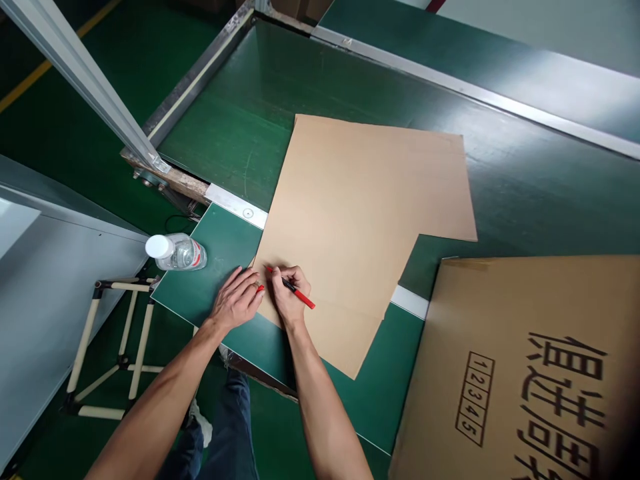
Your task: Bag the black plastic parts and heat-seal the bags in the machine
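Note:
A flat sheet of brown cardboard (350, 200) with a piece jutting out at its right lies across the green table. My right hand (291, 297) grips a red and black marker pen (299, 295), its tip close to the sheet's left part. Beside it, my left hand (237, 300) rests at the sheet's left edge, fingers bent and close together. A small red pen cap (260, 289) shows between its thumb and fingers. Any mark under the pen tip is too small to make out.
A clear bottle with a white cap (176, 252) stands at the table's left end. At the lower right is a large printed cardboard box (505, 300). A metal post (85, 80) rises at the left, and a tubular frame (135, 347) stands on the floor below.

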Demonstrator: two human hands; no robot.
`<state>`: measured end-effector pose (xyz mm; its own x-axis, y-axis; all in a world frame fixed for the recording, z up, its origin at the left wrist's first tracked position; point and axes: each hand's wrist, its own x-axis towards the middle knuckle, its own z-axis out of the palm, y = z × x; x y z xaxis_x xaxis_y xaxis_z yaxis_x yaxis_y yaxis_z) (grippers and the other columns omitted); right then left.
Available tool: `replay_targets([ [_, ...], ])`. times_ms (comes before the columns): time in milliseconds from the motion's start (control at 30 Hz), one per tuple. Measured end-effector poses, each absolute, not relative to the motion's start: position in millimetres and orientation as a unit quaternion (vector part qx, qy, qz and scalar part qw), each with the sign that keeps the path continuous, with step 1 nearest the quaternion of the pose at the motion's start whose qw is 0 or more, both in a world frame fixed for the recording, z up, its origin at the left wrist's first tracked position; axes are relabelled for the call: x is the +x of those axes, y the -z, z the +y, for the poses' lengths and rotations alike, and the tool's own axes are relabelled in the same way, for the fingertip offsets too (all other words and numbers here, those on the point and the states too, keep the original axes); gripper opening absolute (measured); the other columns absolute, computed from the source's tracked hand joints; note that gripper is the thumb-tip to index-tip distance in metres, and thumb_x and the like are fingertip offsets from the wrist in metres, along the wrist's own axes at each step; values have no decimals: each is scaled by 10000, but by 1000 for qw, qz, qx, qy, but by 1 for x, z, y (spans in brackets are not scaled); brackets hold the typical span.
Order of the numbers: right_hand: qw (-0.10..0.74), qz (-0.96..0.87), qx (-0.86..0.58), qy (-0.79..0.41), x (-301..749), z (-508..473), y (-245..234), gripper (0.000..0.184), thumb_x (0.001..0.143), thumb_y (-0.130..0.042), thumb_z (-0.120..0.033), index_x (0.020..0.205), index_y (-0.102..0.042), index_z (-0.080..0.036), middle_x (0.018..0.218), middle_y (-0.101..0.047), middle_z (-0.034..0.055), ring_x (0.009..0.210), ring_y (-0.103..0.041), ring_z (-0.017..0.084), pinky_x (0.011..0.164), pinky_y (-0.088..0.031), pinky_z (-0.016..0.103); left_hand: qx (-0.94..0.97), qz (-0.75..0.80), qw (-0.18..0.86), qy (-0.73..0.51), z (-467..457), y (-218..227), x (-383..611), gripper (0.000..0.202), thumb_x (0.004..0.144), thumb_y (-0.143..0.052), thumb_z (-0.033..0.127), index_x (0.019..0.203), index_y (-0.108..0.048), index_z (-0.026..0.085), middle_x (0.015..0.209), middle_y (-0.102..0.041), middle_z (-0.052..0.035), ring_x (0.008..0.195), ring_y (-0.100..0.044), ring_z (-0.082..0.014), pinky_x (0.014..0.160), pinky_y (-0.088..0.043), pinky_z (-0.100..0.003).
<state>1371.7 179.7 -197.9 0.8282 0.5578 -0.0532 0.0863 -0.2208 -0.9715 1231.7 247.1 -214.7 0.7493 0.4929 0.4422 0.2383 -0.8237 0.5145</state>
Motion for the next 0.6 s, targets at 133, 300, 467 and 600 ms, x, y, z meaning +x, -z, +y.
replay_targets([
  [133, 571, -229, -759, -216, 1372, 182, 197, 405, 891, -715, -544, 686, -546, -237, 623, -580, -31, 570, -472, 126, 579, -461, 293, 904, 212, 220, -298, 245, 215, 1233, 174, 1018, -589, 220, 1007, -760, 192, 1208, -801, -121, 1279, -716, -260, 1231, -528, -476],
  [300, 559, -236, -764, -220, 1372, 185, 197, 415, 904, -698, -568, 706, -552, -234, 640, -591, -26, 590, -490, 130, 580, -457, 288, 900, 221, 220, -304, 245, 215, 1234, 157, 1010, -600, 218, 987, -755, 199, 1195, -806, -106, 1266, -723, -251, 1227, -532, -466],
  [467, 553, -243, -765, -223, 1370, 185, 199, 412, 907, -701, -564, 708, -561, -231, 646, -599, -26, 589, -493, 126, 600, -469, 289, 899, 225, 211, -311, 247, 213, 1234, 158, 1016, -601, 227, 955, -744, 201, 1158, -815, -91, 1223, -742, -234, 1198, -559, -432],
  [600, 550, -248, -766, -222, 1369, 186, 200, 403, 910, -705, -551, 712, -562, -231, 661, -617, -22, 602, -512, 129, 617, -479, 290, 898, 226, 201, -319, 247, 211, 1235, 158, 1019, -601, 228, 938, -734, 200, 1140, -818, -81, 1198, -751, -225, 1178, -570, -417],
])
